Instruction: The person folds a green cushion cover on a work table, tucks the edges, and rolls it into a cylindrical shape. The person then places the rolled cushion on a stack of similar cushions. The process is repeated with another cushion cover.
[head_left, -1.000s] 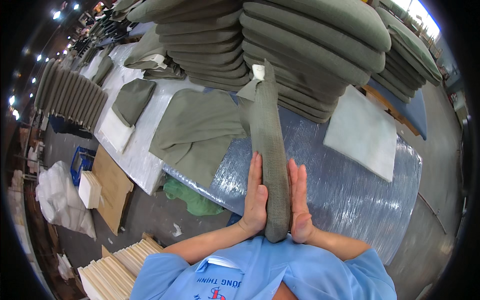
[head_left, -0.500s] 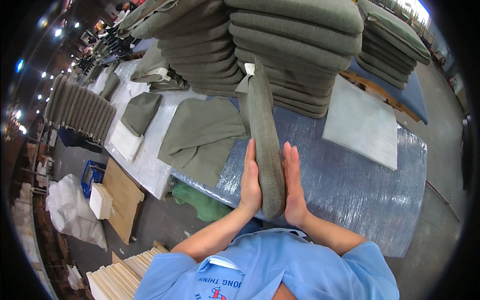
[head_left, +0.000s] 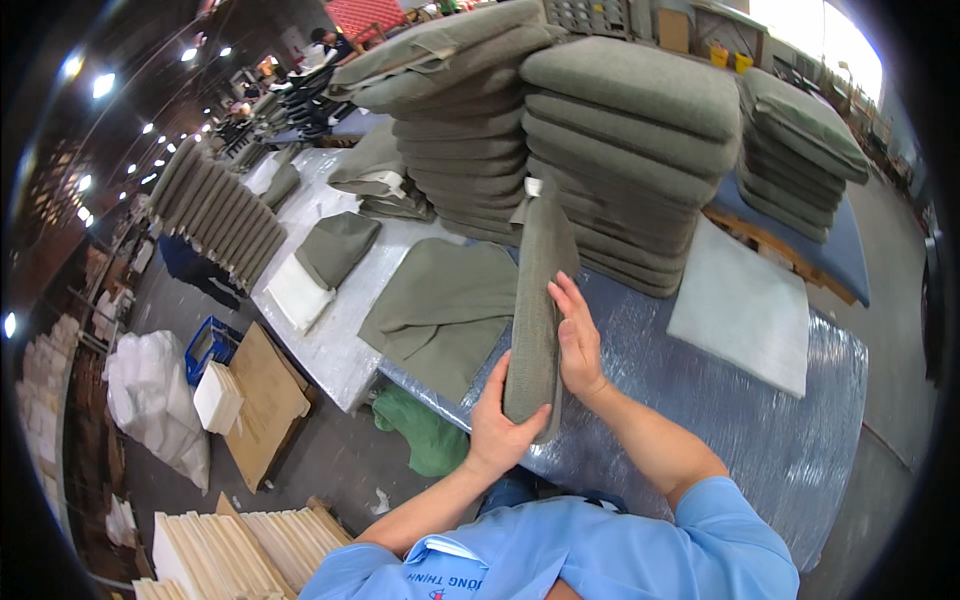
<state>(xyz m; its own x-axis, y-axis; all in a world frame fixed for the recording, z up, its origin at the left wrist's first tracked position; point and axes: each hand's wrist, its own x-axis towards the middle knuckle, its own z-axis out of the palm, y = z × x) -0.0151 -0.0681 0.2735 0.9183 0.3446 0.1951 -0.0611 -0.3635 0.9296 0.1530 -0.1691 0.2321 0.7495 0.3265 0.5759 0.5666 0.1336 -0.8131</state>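
A grey-green cushion (head_left: 534, 300) stands on edge on the plastic-wrapped table (head_left: 760, 430), seen end-on as a narrow slab. My left hand (head_left: 497, 425) grips its near lower corner from the left. My right hand (head_left: 576, 340) lies flat against its right face, fingers pointing away from me. A white tag shows at the cushion's far top end. Both forearms come up from my blue shirt at the lower edge.
Tall stacks of finished cushions (head_left: 620, 140) rise behind the table. An empty cover (head_left: 440, 300) and a white foam pad (head_left: 740, 305) lie on the table. Left of it are cardboard (head_left: 262, 400), white bags (head_left: 150, 400) and a blue crate. Pale boards (head_left: 240, 545) sit by my left.
The cushion moved farther out from my body. My left hand slid down to grip its near corner, and my right hand shifted up along its right face.
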